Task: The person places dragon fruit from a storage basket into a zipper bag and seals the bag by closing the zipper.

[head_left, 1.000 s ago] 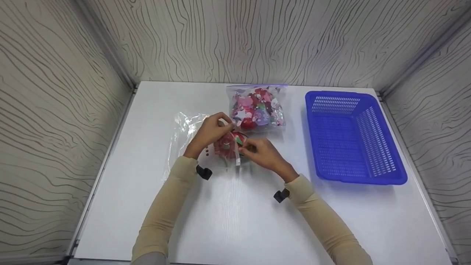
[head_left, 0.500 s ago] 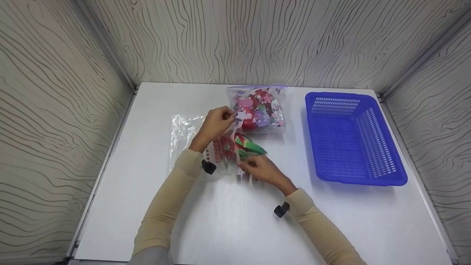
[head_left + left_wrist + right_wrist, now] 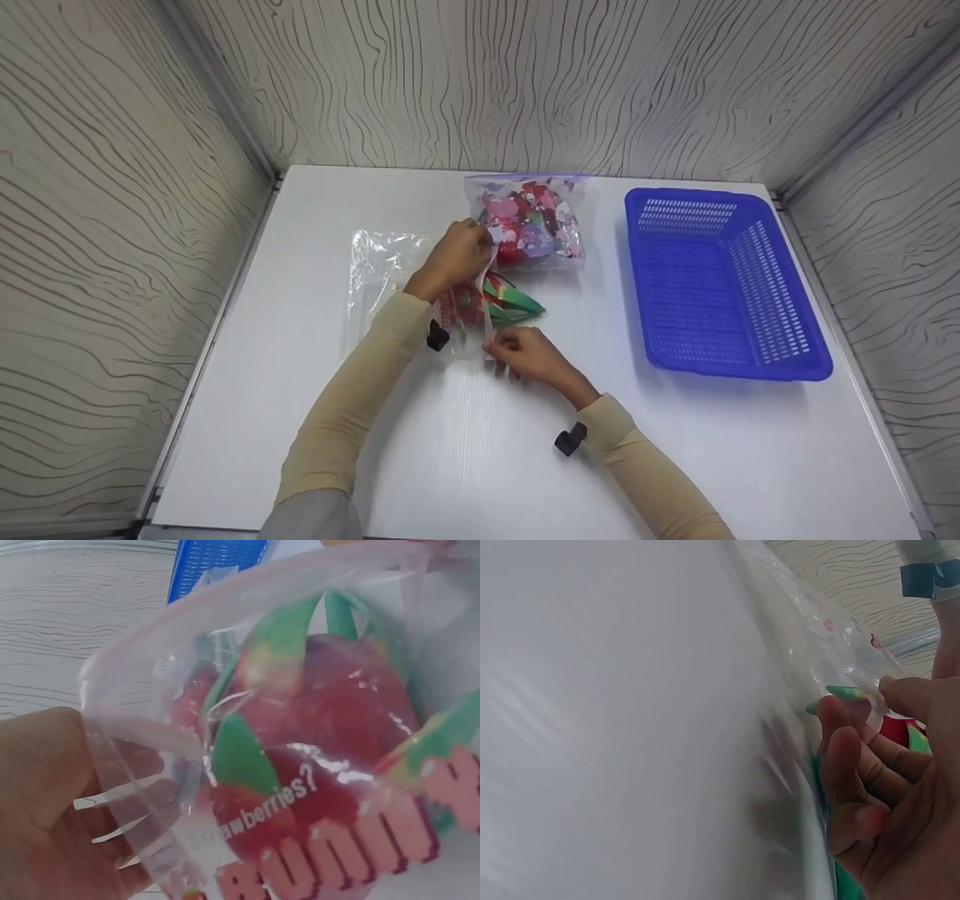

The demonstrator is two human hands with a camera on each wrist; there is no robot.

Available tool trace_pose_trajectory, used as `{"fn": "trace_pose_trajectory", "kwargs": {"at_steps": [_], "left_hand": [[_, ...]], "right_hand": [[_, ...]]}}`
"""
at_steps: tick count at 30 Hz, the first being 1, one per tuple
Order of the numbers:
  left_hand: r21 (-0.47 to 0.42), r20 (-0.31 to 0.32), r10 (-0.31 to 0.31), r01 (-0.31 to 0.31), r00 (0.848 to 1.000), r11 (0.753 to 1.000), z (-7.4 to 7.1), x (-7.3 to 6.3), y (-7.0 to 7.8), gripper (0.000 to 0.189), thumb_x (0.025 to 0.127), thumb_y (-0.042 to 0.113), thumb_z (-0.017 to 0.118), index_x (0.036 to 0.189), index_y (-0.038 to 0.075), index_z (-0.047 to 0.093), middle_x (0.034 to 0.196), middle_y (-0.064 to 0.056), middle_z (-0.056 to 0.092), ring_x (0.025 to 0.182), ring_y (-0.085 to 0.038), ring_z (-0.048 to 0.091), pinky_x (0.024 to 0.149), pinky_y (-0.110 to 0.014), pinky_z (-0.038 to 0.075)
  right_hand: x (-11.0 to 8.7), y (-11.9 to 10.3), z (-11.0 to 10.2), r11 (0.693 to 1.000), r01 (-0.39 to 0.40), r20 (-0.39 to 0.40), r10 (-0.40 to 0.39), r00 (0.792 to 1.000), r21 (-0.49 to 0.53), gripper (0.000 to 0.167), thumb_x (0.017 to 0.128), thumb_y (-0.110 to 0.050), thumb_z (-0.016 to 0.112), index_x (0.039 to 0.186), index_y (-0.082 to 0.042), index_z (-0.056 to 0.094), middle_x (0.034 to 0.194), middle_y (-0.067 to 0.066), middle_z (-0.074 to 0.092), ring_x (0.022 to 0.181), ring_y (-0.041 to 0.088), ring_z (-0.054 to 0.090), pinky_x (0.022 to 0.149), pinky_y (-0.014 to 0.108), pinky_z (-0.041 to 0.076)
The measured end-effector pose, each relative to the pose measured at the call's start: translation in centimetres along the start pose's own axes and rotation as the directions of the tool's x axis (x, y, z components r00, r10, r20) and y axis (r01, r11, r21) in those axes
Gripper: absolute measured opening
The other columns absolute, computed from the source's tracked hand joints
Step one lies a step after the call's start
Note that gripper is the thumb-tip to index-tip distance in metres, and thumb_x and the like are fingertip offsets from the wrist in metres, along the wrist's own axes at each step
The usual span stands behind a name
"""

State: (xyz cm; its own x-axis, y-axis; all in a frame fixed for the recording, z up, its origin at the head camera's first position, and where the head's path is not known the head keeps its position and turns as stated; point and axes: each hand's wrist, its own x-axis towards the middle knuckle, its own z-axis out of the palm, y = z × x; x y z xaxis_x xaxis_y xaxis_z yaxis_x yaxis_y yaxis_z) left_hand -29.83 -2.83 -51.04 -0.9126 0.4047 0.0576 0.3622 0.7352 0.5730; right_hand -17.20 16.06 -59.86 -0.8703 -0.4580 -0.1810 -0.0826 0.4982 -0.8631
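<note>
A clear printed plastic bag [image 3: 457, 349] lies across the table's middle, its mouth edge running between my hands. Red-pink lettering and the word "Strawberries?" show on it in the left wrist view. Through the plastic appears a red dragon fruit [image 3: 337, 720] with green-tipped scales; those green tips [image 3: 517, 300] stick out at the right past the mouth edge. My left hand [image 3: 463, 251] holds the far corner of the mouth, fingers partly behind the film. At the near corner my right hand [image 3: 529, 352] pinches the edge between thumb and forefinger, other fingers curled.
Behind the hands lies a zip bag [image 3: 532, 221] full of red, pink and purple pieces. A blue slotted basket [image 3: 637, 300] stands at the right of the white table [image 3: 465, 457]. Patterned panels [image 3: 487, 82] close in the back and sides.
My right hand has moved down toward me along the bag mouth, and my left hand slightly up and right. The mouth edge is drawn longer, and the fruit's green tips show more at the right.
</note>
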Motion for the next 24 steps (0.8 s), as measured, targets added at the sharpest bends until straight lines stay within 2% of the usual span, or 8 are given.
{"fn": "trace_pose_trajectory", "kwargs": {"at_steps": [6, 12, 15, 18, 22, 24], "left_hand": [[0.078, 0.018, 0.011, -0.012, 1.0, 0.997, 0.3, -0.2, 0.5, 0.027, 0.1, 0.015, 0.068, 0.123, 0.003, 0.076, 0.124, -0.013, 0.072, 0.113, -0.034, 0.064, 0.103, -0.047, 0.054], [0.131, 0.059, 0.003, -0.01, 0.998, 0.991, 1.2, 0.0, 0.4, 0.028, 0.101, 0.017, 0.064, 0.123, 0.006, 0.078, 0.134, -0.013, 0.074, 0.112, -0.037, 0.064, 0.103, -0.053, 0.052], [0.124, 0.075, -0.019, 0.01, 0.997, 0.992, 1.6, 0.1, 0.4, 0.027, 0.102, 0.018, 0.065, 0.121, 0.005, 0.079, 0.141, -0.014, 0.071, 0.114, -0.037, 0.063, 0.106, -0.053, 0.049], [0.115, 0.081, -0.046, 0.036, 0.996, 0.993, 1.9, 0.1, 0.3, 0.022, 0.102, 0.017, 0.067, 0.114, 0.005, 0.081, 0.137, -0.013, 0.073, 0.116, -0.034, 0.062, 0.108, -0.051, 0.046], [0.144, 0.053, -0.043, 0.035, 0.998, 0.989, 2.1, 0.2, 0.3, 0.018, 0.103, 0.017, 0.068, 0.103, 0.006, 0.083, 0.125, -0.012, 0.077, 0.11, -0.033, 0.061, 0.101, -0.049, 0.045], [0.15, 0.039, -0.041, 0.035, 0.998, 0.988, 2.1, 0.2, 0.3, 0.02, 0.104, 0.018, 0.067, 0.104, 0.006, 0.083, 0.123, -0.011, 0.077, 0.107, -0.032, 0.06, 0.098, -0.048, 0.044]], "right_hand": [[-0.3, 0.3, 0.3, 0.998, -0.036, 0.013, 0.035, 0.999, 0.052, 0.03, 0.105, -0.031, 0.069, 0.099, -0.002, 0.075, 0.079, 0.017, 0.077, 0.055, 0.016, 0.063, 0.046, 0.028, 0.052], [-0.3, 0.3, 0.4, 0.996, -0.052, 0.011, 0.051, 0.999, 0.072, 0.023, 0.105, -0.024, 0.068, 0.098, -0.003, 0.073, 0.082, 0.016, 0.078, 0.057, 0.016, 0.066, 0.05, 0.03, 0.055], [-0.4, 0.3, 0.4, 0.995, -0.064, 0.008, 0.064, 0.998, 0.072, 0.02, 0.105, -0.021, 0.068, 0.099, -0.003, 0.073, 0.084, 0.015, 0.08, 0.059, 0.016, 0.067, 0.051, 0.027, 0.054], [-0.4, 0.4, 0.4, 0.994, -0.082, 0.01, 0.082, 0.997, 0.068, 0.019, 0.105, -0.022, 0.068, 0.101, -0.004, 0.074, 0.087, 0.013, 0.081, 0.061, 0.014, 0.067, 0.052, 0.023, 0.051], [-0.5, 0.5, 0.3, 0.995, -0.08, 0.005, 0.08, 0.997, 0.06, 0.02, 0.105, -0.023, 0.068, 0.101, -0.005, 0.074, 0.087, 0.012, 0.081, 0.06, 0.014, 0.067, 0.052, 0.022, 0.049], [-0.6, 0.5, 0.3, 0.995, -0.081, 0.001, 0.081, 0.997, 0.056, 0.02, 0.104, -0.024, 0.068, 0.101, -0.005, 0.075, 0.085, 0.011, 0.08, 0.06, 0.014, 0.066, 0.051, 0.023, 0.049]]}}
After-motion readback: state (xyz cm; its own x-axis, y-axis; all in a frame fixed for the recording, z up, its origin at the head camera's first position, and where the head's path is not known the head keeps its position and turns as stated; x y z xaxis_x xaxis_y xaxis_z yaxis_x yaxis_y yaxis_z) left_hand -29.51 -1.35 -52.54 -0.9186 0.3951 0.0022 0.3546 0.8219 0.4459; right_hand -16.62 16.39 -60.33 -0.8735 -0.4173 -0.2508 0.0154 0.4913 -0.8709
